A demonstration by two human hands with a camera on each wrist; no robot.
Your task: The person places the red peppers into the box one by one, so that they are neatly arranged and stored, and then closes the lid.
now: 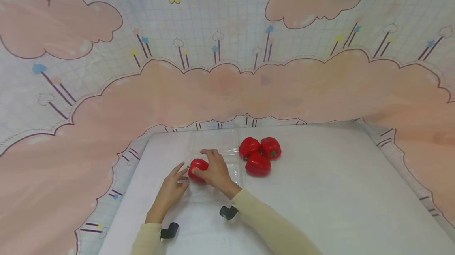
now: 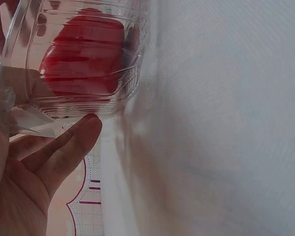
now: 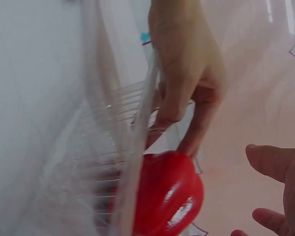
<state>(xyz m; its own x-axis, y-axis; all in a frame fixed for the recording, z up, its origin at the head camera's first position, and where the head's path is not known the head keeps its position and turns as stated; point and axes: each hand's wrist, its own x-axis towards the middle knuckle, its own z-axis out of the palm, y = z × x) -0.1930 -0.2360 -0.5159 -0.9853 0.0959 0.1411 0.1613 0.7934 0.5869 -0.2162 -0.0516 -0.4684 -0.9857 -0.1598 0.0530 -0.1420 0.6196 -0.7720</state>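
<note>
One red bell pepper (image 1: 198, 165) sits in the base of a clear plastic box (image 1: 233, 171), whose lid (image 1: 215, 140) lies folded back behind it. My right hand (image 1: 217, 171) is over the box's right side, beside the pepper. In the right wrist view its fingers (image 3: 270, 162) are spread, with a gap between them and the pepper (image 3: 169, 194). My left hand (image 1: 170, 191) is at the box's left side, fingers loosely extended. Its fingertips touch the box wall (image 2: 123, 93) in the left wrist view. Part of its grasping side is hidden.
Several more red bell peppers (image 1: 258, 164) are grouped on the white table (image 1: 337, 191), right of the box. Black wrist mounts (image 1: 228, 212) stick out from both sleeves. A printed cloth (image 1: 227, 89) hangs behind the table and along its sides.
</note>
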